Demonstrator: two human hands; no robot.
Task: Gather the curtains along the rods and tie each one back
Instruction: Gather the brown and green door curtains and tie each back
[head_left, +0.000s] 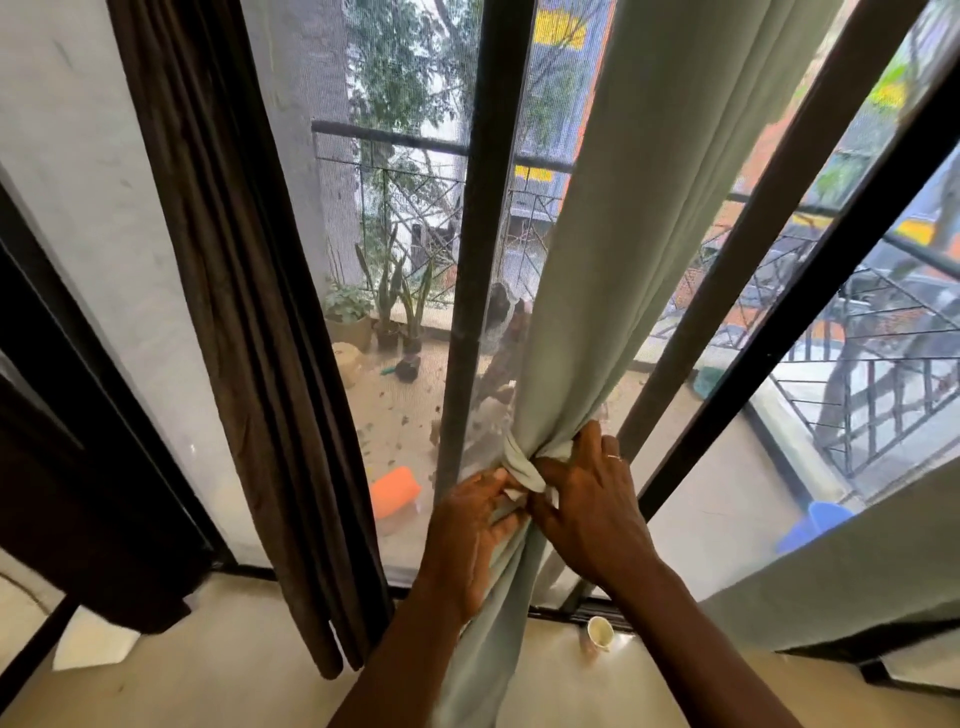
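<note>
A pale green curtain (639, 218) hangs in the middle of the window, bunched tight at waist height by a matching tie-back strip (522, 467). My left hand (472, 530) pinches one end of the strip against the front of the bunched cloth. My right hand (587, 499) pinches the other end at the knot, with its outer fingers spread over the gathered folds. A dark brown curtain (244, 291) hangs gathered in straight folds to the left, with no tie visible on it.
Dark window frames (488, 208) and mesh stand behind the curtains. A paper cup (600, 631) sits on the floor by the sliding track. Another pale green panel (872, 566) hangs at the right edge. Plants and an orange object lie on the balcony outside.
</note>
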